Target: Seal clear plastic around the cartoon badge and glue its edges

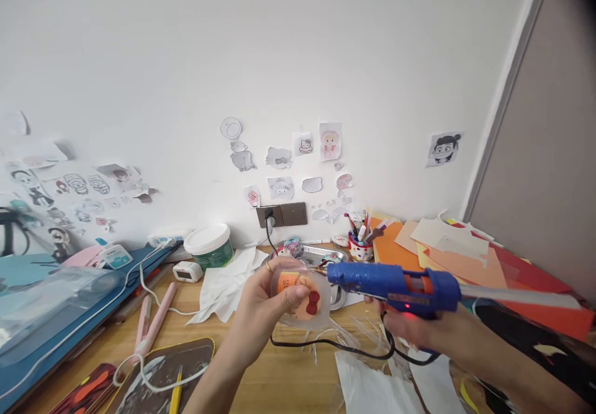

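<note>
My left hand [261,315] is closed around a small round orange piece [300,299] with a red bow and a clear plastic edge, held up above the wooden desk [261,377]. My right hand [412,327] grips a blue hot glue gun [395,285], its red light on. The gun's nozzle points left and nearly touches the upper right edge of the orange piece. A clear glue stick [516,297] sticks out of the gun's back. The gun's black cord [335,346] loops over the desk below both hands.
A green tub with a white lid [209,245] stands by the wall socket [282,215]. White tissue [223,283] lies left of my hands. A spotted pen cup [361,246] and coloured paper sheets [465,256] sit right. Blue folders [69,315] and pink tools [153,321] lie left.
</note>
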A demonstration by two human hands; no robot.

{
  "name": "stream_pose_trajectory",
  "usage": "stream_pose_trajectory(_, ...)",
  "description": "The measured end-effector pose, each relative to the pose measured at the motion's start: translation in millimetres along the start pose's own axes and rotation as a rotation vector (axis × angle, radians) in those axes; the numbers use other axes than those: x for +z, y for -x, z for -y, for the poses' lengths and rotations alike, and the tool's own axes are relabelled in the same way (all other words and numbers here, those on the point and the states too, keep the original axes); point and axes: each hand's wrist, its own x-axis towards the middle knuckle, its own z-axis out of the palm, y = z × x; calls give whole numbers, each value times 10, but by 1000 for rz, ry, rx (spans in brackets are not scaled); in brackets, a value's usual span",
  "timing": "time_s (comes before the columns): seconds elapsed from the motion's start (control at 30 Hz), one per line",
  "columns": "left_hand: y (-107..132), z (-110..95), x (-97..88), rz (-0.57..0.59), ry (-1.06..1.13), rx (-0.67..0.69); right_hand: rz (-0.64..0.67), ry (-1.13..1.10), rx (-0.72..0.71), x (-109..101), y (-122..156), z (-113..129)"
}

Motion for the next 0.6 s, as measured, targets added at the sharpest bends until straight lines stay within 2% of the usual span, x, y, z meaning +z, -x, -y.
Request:
stream_pose_trajectory(0.07, -5, 15, -14, 30, 22, -31, 84, -120, 82, -20, -4, -29)
stream_pose_trajectory(0.17, -4, 28, -33, 65, 47, -35, 202, -202, 46, -53, -12, -29)
stream_pose_trajectory(0.27, 6, 23, -41, 91, 67, -42, 136, -217, 34, -71, 0, -11)
stream_pose_trajectory(0.33, 13, 16, -38, 102, 73, -55, 79, -178, 68, -80, 18, -18)
stream_pose_trajectory(0.6, 13, -3, -8, 102, 110, -95, -17, 18, 195, -72, 32, -24)
